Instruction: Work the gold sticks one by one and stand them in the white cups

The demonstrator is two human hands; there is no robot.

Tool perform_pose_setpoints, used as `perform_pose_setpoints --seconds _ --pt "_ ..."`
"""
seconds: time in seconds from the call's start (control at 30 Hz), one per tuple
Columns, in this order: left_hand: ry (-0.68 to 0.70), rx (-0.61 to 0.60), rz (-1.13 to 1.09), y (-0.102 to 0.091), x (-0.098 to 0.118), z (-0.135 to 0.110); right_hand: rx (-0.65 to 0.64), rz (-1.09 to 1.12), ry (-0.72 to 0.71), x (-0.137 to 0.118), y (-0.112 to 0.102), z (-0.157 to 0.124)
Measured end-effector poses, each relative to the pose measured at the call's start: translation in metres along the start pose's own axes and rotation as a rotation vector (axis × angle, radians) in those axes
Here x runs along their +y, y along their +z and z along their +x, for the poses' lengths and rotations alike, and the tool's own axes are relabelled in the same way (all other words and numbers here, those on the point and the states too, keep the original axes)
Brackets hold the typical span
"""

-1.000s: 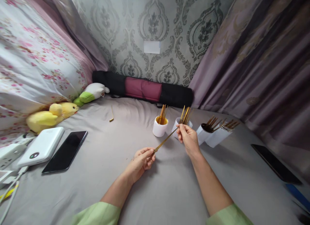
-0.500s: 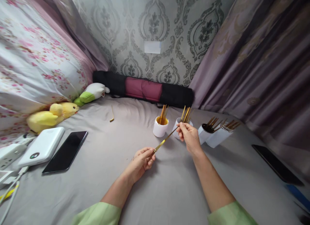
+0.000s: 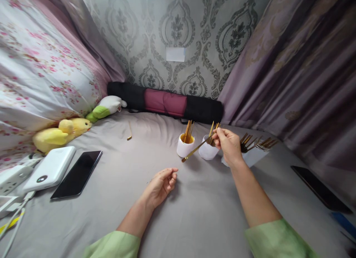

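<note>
Just right of the frame's centre, the right hand (image 3: 228, 145) pinches a thin gold-coloured stick (image 3: 197, 148) at its upper end; the left hand (image 3: 161, 184), below, is empty, fingers loosely curled. A light pinch and a slow swing should keep the free end clear of the nearby white cup (image 3: 185, 149). The power bank's (image 3: 54, 163) display is too small to read.

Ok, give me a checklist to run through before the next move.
1. Stick held by right hand: ok, gripped near its upper end.
2. Left hand off the stick: ok, nothing visible in it.
3. Leftmost cup upright: ok.
4. Stick not touching that cup: cannot tell, they sit very close in this view.
5. Sheet free of loose pieces: not ok, a small gold-coloured piece lies there.
</note>
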State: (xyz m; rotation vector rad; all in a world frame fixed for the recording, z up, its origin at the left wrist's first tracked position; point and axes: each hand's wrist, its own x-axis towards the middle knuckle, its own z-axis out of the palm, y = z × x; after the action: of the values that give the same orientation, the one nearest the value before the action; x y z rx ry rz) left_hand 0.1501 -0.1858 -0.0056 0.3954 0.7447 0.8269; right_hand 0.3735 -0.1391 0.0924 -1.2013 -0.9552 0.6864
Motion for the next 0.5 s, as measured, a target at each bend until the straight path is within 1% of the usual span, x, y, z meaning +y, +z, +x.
perform_pose_setpoints --seconds 0.3,0.4,0.5 --pt "-0.023 -0.034 -0.087 -0.003 0.002 0.003 0.118 -0.050 -0.123 -0.025 -0.001 0.025" --pt "-0.026 -0.042 -0.099 -0.004 0.002 0.004 0.145 -0.075 -0.171 -0.029 0.001 0.032" --pt "-0.021 -0.048 -0.103 -0.005 0.002 0.005 0.155 -0.130 -0.251 -0.029 0.003 0.039"
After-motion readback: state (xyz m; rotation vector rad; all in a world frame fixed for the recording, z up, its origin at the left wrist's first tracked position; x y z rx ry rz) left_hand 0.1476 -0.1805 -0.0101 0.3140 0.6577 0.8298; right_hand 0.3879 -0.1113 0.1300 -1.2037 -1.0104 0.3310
